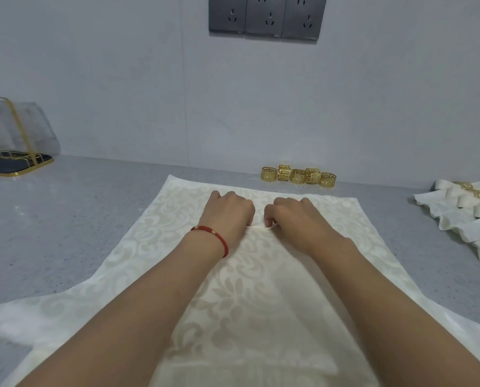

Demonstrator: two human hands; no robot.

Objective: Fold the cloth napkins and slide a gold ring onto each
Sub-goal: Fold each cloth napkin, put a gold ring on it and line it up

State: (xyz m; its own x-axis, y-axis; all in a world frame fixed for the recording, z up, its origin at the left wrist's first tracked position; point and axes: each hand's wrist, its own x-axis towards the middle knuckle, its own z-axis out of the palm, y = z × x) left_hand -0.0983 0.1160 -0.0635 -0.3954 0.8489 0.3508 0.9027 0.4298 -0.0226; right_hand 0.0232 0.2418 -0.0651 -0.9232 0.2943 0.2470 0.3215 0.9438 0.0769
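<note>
Napkin (261,289): cream cloth with a pale leaf pattern, lying spread flat on the grey counter (65,219) and reaching from the near edge of the view almost to the wall. A small ridge of cloth is standing up at its middle, between the two hands.

Left hand (227,210): resting knuckles-up on the napkin, fingers curled under, pinching the left end of the raised ridge. A red cord bracelet (213,238) is sitting on the wrist.

Right hand (291,216): lying just beside the left, fingers curled, pinching the right end of the same ridge.

Gold rings (298,175): five loose openwork bands, standing in a row on the counter against the wall, just beyond the napkin's far right corner.

Finished napkins (470,216): a group of folded, pleated cloths, each wearing a gold band, lying on the counter at the far right, well apart from the hands.

Cover (12,132): a clear, gold-trimmed item sitting over a dark tray at the far left.

Sockets (266,16): three grey wall outlets, mounted above the work area.
</note>
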